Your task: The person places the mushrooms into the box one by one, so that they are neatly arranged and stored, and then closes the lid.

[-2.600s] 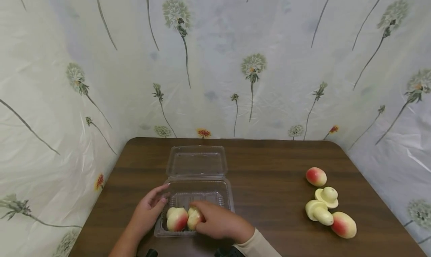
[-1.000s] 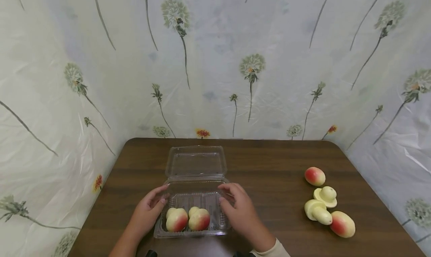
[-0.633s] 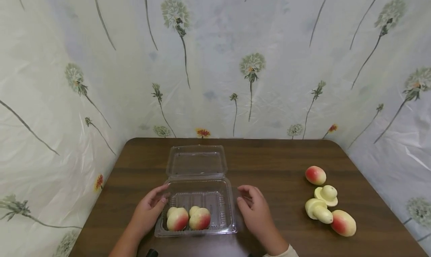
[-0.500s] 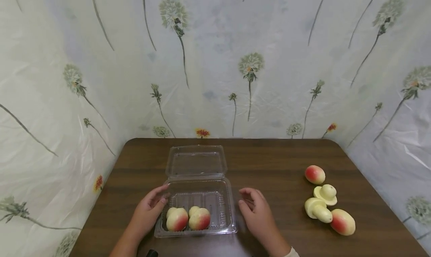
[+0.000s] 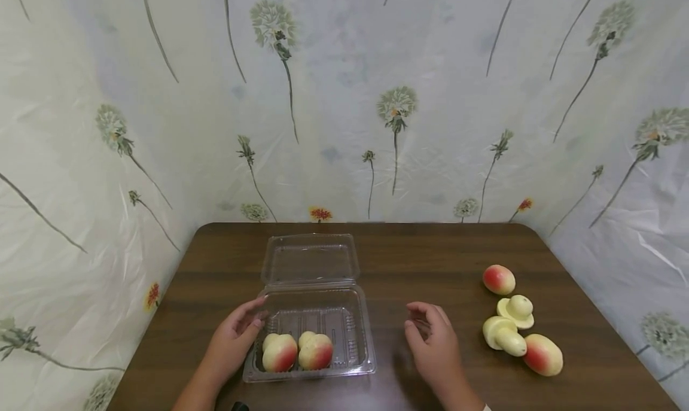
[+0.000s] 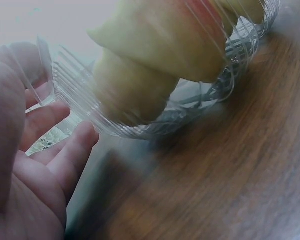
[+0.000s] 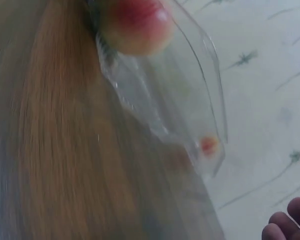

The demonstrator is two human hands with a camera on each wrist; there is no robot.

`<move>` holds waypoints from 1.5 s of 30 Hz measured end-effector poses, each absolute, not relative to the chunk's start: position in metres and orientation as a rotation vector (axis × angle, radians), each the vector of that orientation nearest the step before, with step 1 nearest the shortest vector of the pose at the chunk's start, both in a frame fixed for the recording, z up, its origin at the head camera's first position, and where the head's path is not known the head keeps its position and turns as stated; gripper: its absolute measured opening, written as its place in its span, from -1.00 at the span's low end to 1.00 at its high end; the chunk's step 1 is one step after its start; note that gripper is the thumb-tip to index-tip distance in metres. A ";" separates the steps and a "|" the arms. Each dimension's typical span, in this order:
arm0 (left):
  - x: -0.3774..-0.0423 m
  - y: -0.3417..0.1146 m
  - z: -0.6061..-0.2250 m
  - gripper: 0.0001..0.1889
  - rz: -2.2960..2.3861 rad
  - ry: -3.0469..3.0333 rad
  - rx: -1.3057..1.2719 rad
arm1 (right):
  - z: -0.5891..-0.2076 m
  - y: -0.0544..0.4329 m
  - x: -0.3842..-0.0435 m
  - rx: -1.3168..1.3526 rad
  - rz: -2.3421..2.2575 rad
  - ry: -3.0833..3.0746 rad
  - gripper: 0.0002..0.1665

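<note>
A clear plastic clamshell box stands with its lid folded back. Inside, along its front side, lie two mushroom-shaped pieces: a left mushroom and a right mushroom, with red-and-yellow caps. My left hand rests at the box's left side, fingers relaxed and apart near the wall, as the left wrist view also shows. To the right of the box my right hand hangs over the table with loosely bent fingers, holding nothing. Only its fingertips show in the blurred right wrist view.
At the table's right lie several more mushrooms: one red-capped, one pale with stem up, one pale on its side and another red-capped. Flower-patterned sheeting surrounds the brown table.
My right hand released the second mushroom in the box, withdrew past the right rim and moved further right. My left hand has stayed at the box's left side.
</note>
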State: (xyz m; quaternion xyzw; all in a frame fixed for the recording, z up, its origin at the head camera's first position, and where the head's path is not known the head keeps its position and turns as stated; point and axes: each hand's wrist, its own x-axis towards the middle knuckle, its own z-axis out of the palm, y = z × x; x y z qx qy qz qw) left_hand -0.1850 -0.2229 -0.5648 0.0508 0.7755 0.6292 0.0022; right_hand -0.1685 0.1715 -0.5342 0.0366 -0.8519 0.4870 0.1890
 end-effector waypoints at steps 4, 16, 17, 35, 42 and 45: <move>-0.185 -0.223 -0.564 -0.55 1.961 2.430 0.157 | -0.536 0.182 -0.167 0.032 1.318 -2.402 -0.67; -0.188 -0.224 -0.566 -0.55 1.958 2.451 0.175 | -0.536 0.208 -0.157 -0.062 1.147 -2.276 -0.71; -0.188 -0.224 -0.567 -0.55 1.959 2.453 0.176 | -0.536 0.210 -0.157 -0.060 1.133 -2.266 -0.71; -0.186 -0.224 -0.567 -0.55 1.956 2.459 0.178 | -0.532 0.243 -0.146 -0.174 0.918 -2.210 -0.71; -0.185 -0.224 -0.566 -0.55 1.948 2.467 0.158 | -0.528 0.256 -0.146 -0.223 0.933 -2.193 -0.69; -0.185 -0.223 -0.566 -0.56 1.944 2.463 0.157 | -0.528 0.262 -0.146 -0.229 0.931 -2.176 -0.68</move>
